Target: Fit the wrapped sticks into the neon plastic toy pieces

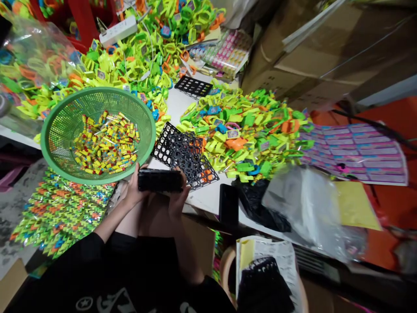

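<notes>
My left hand (133, 188) and my right hand (178, 196) grip the two ends of a black rectangular block (159, 181), held level over my lap. Whether it is a stack of trays I cannot tell. Right behind it, black plastic grid trays (185, 152) overlap on the white table (203, 195). Beside my left hand stands a green mesh basket (47, 145) with many small yellow and red pieces (107, 141) inside. Close to the right of the trays spreads a heap of yellow, green and orange plastic toy pieces (247, 134).
A dark phone (228, 204) lies at the table's front edge near clear plastic bags (302, 204). Farther back are another grid tray (193, 87), a white power strip (118, 31) and a large cardboard box (325, 56). Bagged colourful pieces (65, 208) sit low at left.
</notes>
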`<action>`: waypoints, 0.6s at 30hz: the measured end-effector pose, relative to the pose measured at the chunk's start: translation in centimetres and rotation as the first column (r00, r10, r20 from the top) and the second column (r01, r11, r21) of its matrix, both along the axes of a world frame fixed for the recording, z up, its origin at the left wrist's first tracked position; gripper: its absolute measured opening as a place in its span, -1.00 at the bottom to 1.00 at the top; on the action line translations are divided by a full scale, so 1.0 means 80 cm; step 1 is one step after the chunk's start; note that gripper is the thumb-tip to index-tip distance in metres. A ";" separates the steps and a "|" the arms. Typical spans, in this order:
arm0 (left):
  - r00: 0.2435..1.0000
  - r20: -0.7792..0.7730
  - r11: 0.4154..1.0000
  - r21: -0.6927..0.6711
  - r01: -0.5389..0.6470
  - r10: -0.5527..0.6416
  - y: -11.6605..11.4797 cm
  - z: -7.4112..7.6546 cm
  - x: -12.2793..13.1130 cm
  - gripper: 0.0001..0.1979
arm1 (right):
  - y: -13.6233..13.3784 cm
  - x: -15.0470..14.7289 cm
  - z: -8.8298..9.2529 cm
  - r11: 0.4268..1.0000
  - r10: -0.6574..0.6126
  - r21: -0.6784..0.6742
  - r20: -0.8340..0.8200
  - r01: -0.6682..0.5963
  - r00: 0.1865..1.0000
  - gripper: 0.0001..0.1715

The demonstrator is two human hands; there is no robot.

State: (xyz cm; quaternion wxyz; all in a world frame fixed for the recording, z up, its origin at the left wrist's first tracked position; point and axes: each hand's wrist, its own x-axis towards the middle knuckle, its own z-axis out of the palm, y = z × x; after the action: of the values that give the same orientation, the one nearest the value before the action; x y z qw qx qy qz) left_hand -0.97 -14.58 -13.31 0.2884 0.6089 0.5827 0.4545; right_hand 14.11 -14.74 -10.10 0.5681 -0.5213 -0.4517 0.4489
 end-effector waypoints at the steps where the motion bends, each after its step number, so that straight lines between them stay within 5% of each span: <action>1: 1.000 0.007 0.999 -0.032 -0.006 0.007 -0.001 0.001 0.000 0.05 | 0.000 -0.001 -0.003 1.000 -0.016 0.003 0.031 0.016 0.999 -0.15; 5: 0.998 0.042 0.996 -0.077 -0.036 0.039 -0.006 -0.005 -0.002 -0.08 | 0.008 -0.009 -0.014 0.995 -0.087 0.049 0.055 0.084 0.995 -0.06; 10: 0.997 0.061 0.995 0.087 -0.050 0.045 -0.021 -0.020 -0.006 -0.10 | 0.018 -0.022 -0.018 0.966 -0.172 0.199 0.009 0.167 0.985 -0.05; 18: 0.996 0.065 0.996 0.071 0.048 -0.053 -0.020 -0.008 -0.019 -0.11 | 0.022 -0.040 -0.006 0.947 -0.281 0.113 -0.171 0.302 0.945 -0.20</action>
State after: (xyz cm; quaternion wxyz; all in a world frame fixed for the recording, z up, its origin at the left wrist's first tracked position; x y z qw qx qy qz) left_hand -2.53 -16.20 -13.96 0.2980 0.6175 0.5409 0.4872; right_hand 10.89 -13.01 -10.54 0.6956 -0.5063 -0.3546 0.3662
